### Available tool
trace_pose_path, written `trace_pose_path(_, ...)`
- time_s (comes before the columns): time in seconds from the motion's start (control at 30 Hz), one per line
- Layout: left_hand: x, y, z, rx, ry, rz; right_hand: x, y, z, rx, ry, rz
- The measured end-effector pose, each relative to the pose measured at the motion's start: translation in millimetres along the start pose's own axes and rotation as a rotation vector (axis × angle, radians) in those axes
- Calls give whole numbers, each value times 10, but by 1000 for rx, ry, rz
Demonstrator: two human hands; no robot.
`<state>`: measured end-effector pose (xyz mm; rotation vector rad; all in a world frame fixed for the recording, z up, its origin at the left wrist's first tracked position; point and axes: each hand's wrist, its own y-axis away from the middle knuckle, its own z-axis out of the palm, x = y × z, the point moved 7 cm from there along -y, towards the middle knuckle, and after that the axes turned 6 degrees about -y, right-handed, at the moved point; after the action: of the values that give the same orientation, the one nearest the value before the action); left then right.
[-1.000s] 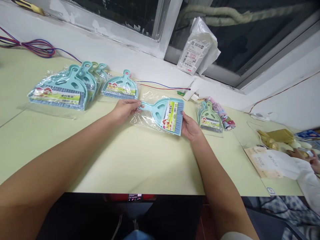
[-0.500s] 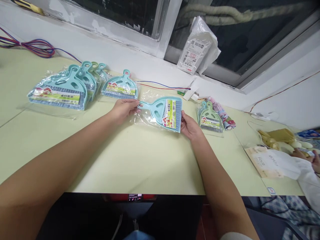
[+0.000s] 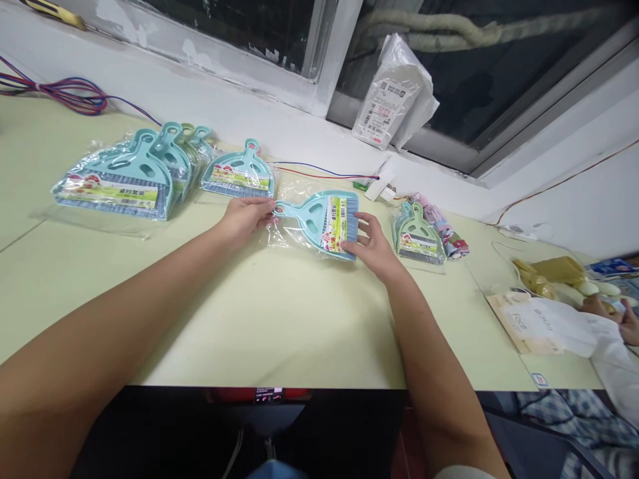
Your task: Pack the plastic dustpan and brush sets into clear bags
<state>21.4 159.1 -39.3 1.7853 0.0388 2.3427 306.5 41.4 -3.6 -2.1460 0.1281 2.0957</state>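
A light blue dustpan-and-brush set (image 3: 313,221) in a clear plastic bag lies sideways above the table, its handle to the left and grey-blue bristles to the right. My left hand (image 3: 244,219) pinches the bag and the handle's end between thumb and fingers. At the bristle end, my right hand (image 3: 373,246) curves around the edge, thumb over the front near the printed label and fingers at the right side. Behind, close to my left hand, rests another blue dustpan set (image 3: 240,171). To the right lies a smaller green dustpan set (image 3: 420,239).
Overlapping bagged dustpan sets (image 3: 117,179) lie at left. Coiled wires (image 3: 74,96) run along the wall. A plastic-wrapped package (image 3: 389,100) leans on the window ledge. Patterned fabric (image 3: 444,226) lies beside the green set. At far right are a paper bag (image 3: 524,322) and another person's hand (image 3: 628,322).
My right hand has shifted its hold: its thumb has come over the front of the bristle end, with the fingers more spread. My left hand keeps its pinch on the handle end.
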Motion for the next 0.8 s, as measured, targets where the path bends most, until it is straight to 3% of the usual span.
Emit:
trace_pose_path(0.23,0,8,30,3,1,6,93,9,140,-9,-86,31)
trace_pose_path(0.53,-32,-46,-32,15,12,43,60,-46,6,42,-118,46)
trace_pose_path(0.8,-17,-26,-20,26,-6,37,106,-45,95,24,-141,28)
